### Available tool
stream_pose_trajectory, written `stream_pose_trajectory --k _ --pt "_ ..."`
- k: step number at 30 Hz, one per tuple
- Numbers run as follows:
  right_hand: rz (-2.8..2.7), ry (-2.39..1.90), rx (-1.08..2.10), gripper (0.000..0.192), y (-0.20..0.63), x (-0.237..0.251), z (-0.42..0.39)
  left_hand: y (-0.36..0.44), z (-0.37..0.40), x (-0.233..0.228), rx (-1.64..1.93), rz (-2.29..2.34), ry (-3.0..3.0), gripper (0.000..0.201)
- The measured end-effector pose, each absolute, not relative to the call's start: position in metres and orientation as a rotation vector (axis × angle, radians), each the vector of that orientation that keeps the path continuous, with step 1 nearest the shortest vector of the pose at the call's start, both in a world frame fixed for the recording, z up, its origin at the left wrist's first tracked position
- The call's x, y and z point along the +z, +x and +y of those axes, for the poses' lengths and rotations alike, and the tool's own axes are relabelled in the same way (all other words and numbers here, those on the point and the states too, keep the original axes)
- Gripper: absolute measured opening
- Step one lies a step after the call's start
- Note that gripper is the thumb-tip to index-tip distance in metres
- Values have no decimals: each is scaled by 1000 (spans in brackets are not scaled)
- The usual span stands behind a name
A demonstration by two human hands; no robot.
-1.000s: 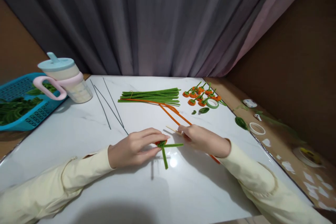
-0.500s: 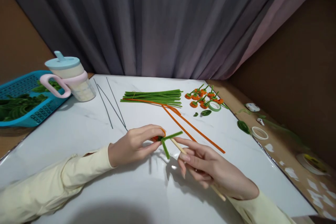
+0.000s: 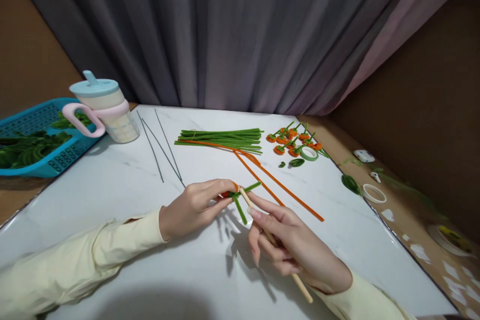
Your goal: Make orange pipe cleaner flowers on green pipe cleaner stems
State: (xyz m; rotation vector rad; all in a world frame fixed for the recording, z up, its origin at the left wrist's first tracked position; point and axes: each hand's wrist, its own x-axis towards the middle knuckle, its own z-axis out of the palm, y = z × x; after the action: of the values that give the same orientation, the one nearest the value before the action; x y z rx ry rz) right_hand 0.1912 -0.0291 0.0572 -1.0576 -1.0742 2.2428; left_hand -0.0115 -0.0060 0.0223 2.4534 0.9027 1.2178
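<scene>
My left hand pinches a small orange pipe-cleaner flower between thumb and fingertips, which hide much of it. Green pipe-cleaner strips stick out from it to the right and downward. Held like a pen in my right hand is a thin wooden stick. Its tip is at the green strips, close to my left fingertips; whether it touches them I cannot tell. Beyond my hands lie a bundle of green pipe cleaners and several orange pipe cleaners.
Several orange flowers with green stems lie at the back right by a green tape roll. Thin dark wires, a lidded cup and a blue basket are on the left. A white ring and paper scraps lie right.
My right hand has shifted slightly left, and the stick's tip has moved up and left to the green strips' base. My left hand keeps its pinch. The view has shifted slightly.
</scene>
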Motion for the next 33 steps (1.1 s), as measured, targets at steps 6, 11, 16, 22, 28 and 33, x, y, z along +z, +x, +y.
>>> stream_pose_trajectory --k 6,11,16,22,28,33 --pt "-1171 -1077 2137 56 181 56 -34 -11 -8 24 1216 833 2490 19" --pt "-1260 -1154 2045 56 177 60 -36 -10 -9 25 1191 824 2515 17" --pt "-1483 -1227 1885 54 177 54 -34 -9 -10 23 1106 895 2406 15" --pt "-1819 -1277 1739 48 186 50 -23 -3 -9 27 932 1086 1901 9" --pt "-1620 -1245 1934 53 184 55 -18 -1 -4 38 797 997 1327 17" --pt "-1696 -1286 1884 43 181 53 -20 0 -1 37 779 969 1183 20"
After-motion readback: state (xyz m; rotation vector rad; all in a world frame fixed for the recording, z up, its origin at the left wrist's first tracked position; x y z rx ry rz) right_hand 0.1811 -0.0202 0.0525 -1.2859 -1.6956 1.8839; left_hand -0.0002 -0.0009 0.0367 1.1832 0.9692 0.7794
